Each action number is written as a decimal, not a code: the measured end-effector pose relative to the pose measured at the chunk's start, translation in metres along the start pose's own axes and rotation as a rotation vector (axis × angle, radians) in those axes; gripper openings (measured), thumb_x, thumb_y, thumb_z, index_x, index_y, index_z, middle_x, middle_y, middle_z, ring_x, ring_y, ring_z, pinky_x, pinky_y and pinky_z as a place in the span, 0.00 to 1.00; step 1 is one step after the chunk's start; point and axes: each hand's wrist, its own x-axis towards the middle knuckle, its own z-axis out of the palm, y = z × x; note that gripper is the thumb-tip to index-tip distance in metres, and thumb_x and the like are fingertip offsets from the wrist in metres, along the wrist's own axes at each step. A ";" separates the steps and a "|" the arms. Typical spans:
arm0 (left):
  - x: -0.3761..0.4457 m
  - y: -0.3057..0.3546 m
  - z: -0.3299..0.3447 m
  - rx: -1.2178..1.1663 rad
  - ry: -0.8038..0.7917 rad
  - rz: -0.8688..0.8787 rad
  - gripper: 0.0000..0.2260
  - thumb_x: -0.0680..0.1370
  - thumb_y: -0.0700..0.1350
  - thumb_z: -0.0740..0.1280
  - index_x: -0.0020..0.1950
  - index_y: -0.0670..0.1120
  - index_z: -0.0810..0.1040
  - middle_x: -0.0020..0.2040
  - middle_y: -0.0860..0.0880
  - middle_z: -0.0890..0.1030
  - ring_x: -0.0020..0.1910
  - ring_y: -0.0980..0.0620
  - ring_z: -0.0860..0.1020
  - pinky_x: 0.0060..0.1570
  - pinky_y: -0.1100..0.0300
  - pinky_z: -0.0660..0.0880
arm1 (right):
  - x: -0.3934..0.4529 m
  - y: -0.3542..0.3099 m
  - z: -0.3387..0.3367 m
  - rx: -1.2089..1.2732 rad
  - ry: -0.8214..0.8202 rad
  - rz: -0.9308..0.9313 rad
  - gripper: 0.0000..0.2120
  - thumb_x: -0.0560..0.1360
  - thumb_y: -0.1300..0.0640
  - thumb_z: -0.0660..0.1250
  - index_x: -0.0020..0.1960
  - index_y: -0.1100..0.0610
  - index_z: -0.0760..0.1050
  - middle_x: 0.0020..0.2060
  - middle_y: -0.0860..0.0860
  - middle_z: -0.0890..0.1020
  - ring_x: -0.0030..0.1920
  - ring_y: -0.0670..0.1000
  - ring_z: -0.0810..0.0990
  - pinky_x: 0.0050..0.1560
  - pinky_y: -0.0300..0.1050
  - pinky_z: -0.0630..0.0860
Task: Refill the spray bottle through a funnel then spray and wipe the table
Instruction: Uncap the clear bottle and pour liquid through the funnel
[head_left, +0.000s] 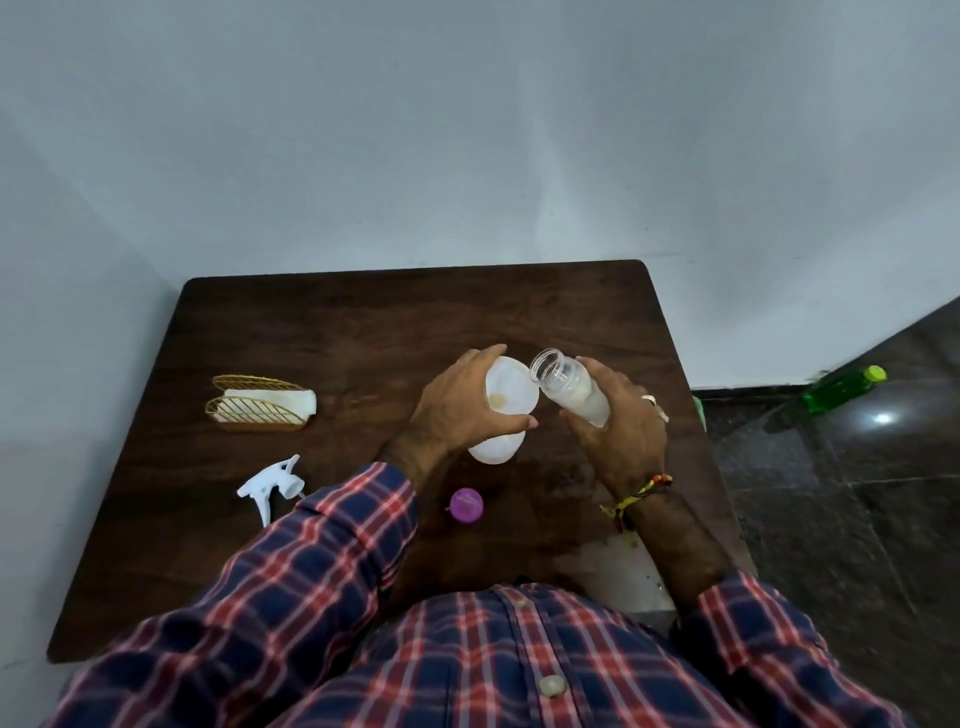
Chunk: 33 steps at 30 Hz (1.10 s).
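Writing or labels cannot be read on anything in view. The left hand (462, 405) grasps a white funnel (511, 392) seated on a white spray bottle (493, 447) near the middle of the dark wooden table (363, 322). The right hand (618, 431) grips a clear uncapped bottle (571, 387), tilted with its mouth at the funnel's rim. A purple cap (466, 504) lies towards the table's near edge, and the white spray trigger head (270, 483) near its left edge. A gold wire holder with white napkins (260, 405) stands farther along that left side. A pale wall rises behind the table's far edge; a green bottle (841, 389) lies on the dark speckled floor beyond the right edge.
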 end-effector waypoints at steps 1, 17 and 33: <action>-0.002 -0.001 0.002 -0.018 0.021 0.016 0.46 0.62 0.68 0.74 0.75 0.54 0.63 0.70 0.52 0.71 0.66 0.50 0.72 0.63 0.49 0.74 | 0.001 0.000 -0.001 -0.046 -0.010 0.001 0.28 0.69 0.46 0.74 0.68 0.43 0.72 0.60 0.45 0.81 0.55 0.53 0.80 0.55 0.53 0.78; -0.004 -0.001 0.006 -0.032 0.135 0.079 0.36 0.63 0.63 0.77 0.67 0.51 0.72 0.58 0.52 0.75 0.52 0.56 0.73 0.49 0.61 0.72 | 0.006 0.005 0.000 -0.287 -0.047 -0.097 0.31 0.67 0.54 0.75 0.68 0.46 0.71 0.57 0.49 0.80 0.54 0.59 0.79 0.52 0.57 0.76; -0.001 -0.002 0.010 -0.018 0.124 0.060 0.37 0.65 0.61 0.77 0.69 0.50 0.69 0.62 0.51 0.74 0.57 0.55 0.73 0.50 0.63 0.70 | 0.018 0.004 -0.002 -0.402 -0.021 -0.186 0.29 0.68 0.57 0.75 0.68 0.47 0.73 0.57 0.50 0.81 0.58 0.60 0.78 0.60 0.62 0.72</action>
